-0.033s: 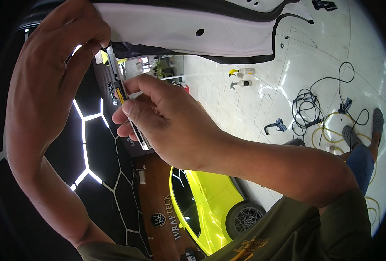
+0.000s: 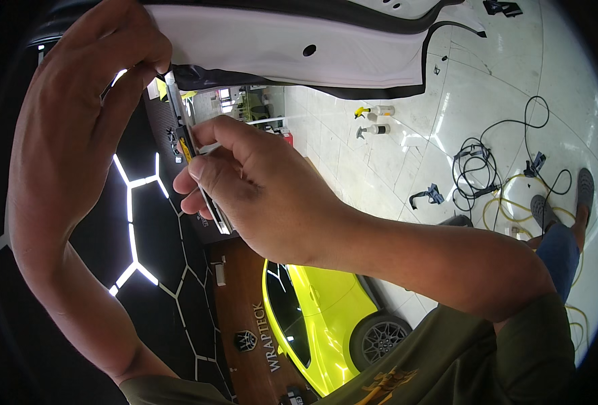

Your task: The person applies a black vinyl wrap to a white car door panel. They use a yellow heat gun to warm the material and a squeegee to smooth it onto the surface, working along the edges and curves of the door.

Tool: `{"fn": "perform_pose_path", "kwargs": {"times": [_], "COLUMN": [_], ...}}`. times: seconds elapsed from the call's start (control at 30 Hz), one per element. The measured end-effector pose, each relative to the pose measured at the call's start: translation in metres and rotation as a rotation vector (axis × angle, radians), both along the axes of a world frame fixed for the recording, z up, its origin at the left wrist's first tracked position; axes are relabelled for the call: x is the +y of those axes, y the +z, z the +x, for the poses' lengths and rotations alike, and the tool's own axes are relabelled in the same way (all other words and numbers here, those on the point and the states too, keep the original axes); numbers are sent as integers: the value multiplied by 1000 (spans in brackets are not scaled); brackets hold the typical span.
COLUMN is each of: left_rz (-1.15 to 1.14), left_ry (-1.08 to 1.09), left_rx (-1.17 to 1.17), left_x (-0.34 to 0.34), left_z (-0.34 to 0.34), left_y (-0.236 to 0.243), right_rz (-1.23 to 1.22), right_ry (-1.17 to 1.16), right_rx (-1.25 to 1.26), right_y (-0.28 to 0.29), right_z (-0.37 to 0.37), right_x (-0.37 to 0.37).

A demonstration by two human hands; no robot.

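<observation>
My left hand (image 2: 96, 101) is curled at the dark lower edge of a white car panel (image 2: 258, 40), thumb and forefinger pinched together there; what they grip is too small and hidden to make out. Just below that pinch, my right hand (image 2: 245, 182) is closed around a slim silver utility knife (image 2: 184, 143) with a yellow slider. The knife's narrow tip reaches up to the panel's edge beside my left fingertips. The panel has black rubber trim and a dark oval hole.
A yellow-green car (image 2: 319, 304) stands beside a wooden wall (image 2: 231, 290). On the tiled floor (image 2: 386, 169) lie two spray bottles (image 2: 377, 129), coiled black cables (image 2: 477, 169), a yellow hose (image 2: 511, 189) and dark plastic parts (image 2: 430, 194). Legs in grey clogs (image 2: 582, 189) show at the right.
</observation>
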State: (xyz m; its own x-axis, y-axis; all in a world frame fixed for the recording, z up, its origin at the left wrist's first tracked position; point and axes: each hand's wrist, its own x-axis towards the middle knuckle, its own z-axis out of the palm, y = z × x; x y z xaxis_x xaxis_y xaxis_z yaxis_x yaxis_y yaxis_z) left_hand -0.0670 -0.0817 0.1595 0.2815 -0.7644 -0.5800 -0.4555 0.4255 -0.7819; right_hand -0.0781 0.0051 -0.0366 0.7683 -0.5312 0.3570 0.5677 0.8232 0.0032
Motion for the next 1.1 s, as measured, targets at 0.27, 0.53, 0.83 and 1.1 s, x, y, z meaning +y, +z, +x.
{"fn": "perform_pose_path", "kwargs": {"times": [0.27, 0.53, 0.83, 1.1], "left_rz": [34, -24, 11, 59], "left_ry": [-79, 60, -35, -108], "left_rx": [-12, -33, -86, -109], "left_x": [7, 7, 5, -5], "left_z": [3, 0, 3, 1], "left_y": [4, -1, 5, 8], "right_rz": [-84, -92, -89, -60], "right_ry": [-20, -8, -23, -56], "right_rx": [13, 15, -7, -15], "right_y": [-5, -8, -11, -7], "right_z": [-1, -6, -6, -6], "right_x": [3, 5, 4, 2]}}
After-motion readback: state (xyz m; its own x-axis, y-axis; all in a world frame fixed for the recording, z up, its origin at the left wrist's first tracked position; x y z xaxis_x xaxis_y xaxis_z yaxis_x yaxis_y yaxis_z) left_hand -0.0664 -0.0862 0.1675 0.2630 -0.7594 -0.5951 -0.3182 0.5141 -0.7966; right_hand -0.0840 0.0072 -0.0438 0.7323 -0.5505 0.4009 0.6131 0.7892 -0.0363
